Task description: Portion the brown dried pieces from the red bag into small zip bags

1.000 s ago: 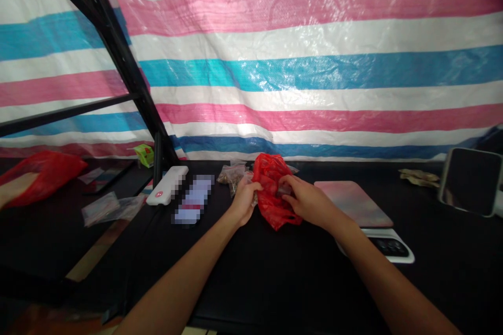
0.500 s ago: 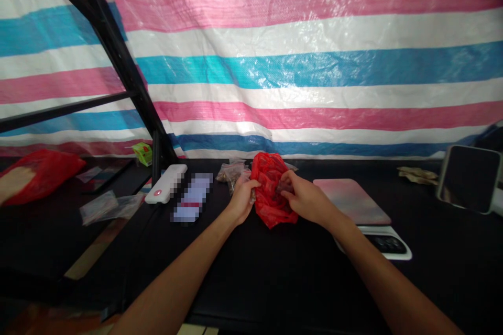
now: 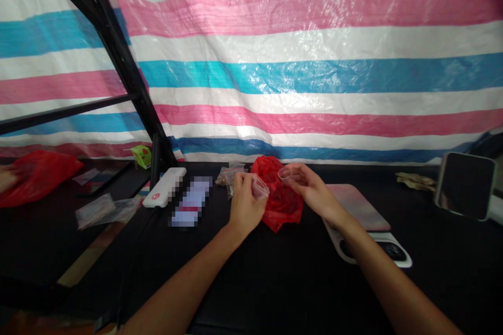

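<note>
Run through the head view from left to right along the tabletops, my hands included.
Far-left red bag, flat clear bags, white device with a red mark, blurred-out phone-shaped item, small filled bags, left hand, middle red bag, right hand, pink-topped white device, crumpled tan item, dark-screened device.

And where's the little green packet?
In the head view, the green packet is at the left, beside the black post, near the striped sheet.

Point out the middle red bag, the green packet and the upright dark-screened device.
Red bag (image 3: 283, 213): head view, crumpled lower part.
Green packet (image 3: 142, 157): head view, middle of its visible side.
Dark-screened device (image 3: 466, 186): head view, centre of the screen.
</note>
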{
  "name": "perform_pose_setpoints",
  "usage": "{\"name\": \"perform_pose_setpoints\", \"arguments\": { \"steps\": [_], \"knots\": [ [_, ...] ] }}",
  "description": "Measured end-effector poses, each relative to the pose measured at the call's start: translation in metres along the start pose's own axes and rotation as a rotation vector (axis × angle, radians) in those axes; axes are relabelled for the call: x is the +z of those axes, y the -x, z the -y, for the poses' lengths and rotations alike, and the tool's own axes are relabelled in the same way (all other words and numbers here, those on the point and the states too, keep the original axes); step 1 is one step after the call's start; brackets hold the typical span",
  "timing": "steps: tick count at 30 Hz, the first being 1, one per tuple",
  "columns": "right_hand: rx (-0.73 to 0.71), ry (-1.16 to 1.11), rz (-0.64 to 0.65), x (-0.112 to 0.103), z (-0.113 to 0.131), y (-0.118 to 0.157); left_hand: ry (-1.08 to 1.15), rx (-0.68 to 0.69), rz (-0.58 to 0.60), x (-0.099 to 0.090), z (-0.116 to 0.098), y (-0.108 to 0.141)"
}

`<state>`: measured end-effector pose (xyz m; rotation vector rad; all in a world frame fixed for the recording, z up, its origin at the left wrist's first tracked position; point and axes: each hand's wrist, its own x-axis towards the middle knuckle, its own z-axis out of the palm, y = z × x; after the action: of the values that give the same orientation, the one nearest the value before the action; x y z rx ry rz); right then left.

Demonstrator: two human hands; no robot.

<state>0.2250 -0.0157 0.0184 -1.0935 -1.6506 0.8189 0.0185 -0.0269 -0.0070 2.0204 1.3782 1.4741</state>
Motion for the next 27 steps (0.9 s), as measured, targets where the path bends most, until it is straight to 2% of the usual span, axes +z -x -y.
{"name": "perform_pose_setpoints", "arguments": {
  "steps": [3, 7, 10, 13, 19, 23, 27],
  "knots": [
    [-0.108, -0.056, 0.053, 0.008, 0.020, 0.007, -0.033, 0.023, 0.117, -0.002, 0.002, -0.001],
    [-0.245, 0.108, 0.078, 0.021, 0.037, 0.016, -0.060, 0.046, 0.236, -0.001, 0.004, 0.000],
    [-0.337, 0.247, 0.065, 0.025, 0.038, 0.018, -0.044, 0.035, 0.231, 0.000, 0.001, 0.002],
    [-0.383, 0.291, 0.063, 0.025, 0.036, 0.018, 0.026, 0.038, 0.219, 0.002, 0.001, 0.003],
    [-0.366, 0.295, 0.126, 0.022, 0.040, 0.019, 0.147, 0.012, 0.193, 0.004, 0.006, 0.000],
    [-0.324, 0.355, 0.154, 0.022, 0.044, 0.021, 0.166, -0.007, 0.224, 0.004, 0.004, -0.001],
    [-0.386, 0.363, 0.144, 0.022, 0.042, 0.020, 0.224, -0.086, 0.221, 0.005, 0.002, 0.000]
  ]
}}
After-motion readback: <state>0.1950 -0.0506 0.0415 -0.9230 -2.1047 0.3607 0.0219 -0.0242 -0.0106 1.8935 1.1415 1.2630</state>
